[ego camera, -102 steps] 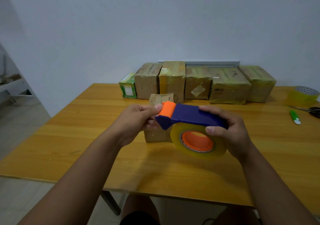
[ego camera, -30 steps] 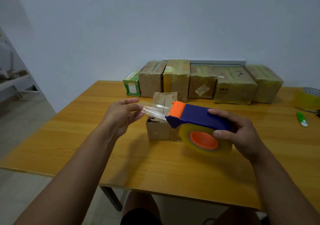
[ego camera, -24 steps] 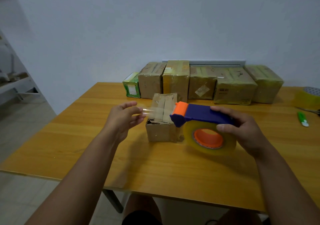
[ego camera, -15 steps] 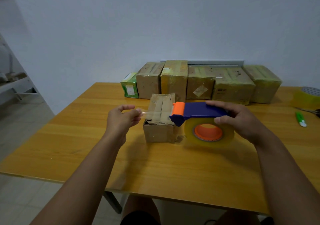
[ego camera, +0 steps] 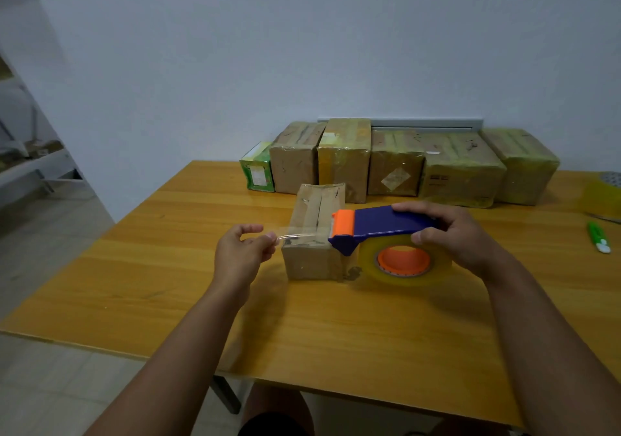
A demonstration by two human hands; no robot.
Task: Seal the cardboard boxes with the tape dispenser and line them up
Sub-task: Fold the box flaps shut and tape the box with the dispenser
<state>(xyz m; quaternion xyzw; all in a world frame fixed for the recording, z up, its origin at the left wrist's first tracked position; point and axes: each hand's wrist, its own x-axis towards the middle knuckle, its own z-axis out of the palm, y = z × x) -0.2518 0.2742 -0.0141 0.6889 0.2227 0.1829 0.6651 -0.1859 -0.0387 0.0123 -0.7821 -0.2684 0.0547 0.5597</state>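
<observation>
1. Your left hand (ego camera: 240,254) pinches the free end of the clear tape strip (ego camera: 297,235), which is stretched over the small cardboard box (ego camera: 314,234) at mid-table.
2. Your right hand (ego camera: 450,234) is curled round the blue-and-orange tape dispenser (ego camera: 376,225), just right of that box.
3. Six taped boxes (ego camera: 396,163) line the wall; a green cutter (ego camera: 598,237) lies to the right.
4. The labels are unreadable.

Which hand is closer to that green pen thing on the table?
The right hand: it grips the tape dispenser, with the green pen off to its right. The left hand is beyond the small box.
</observation>
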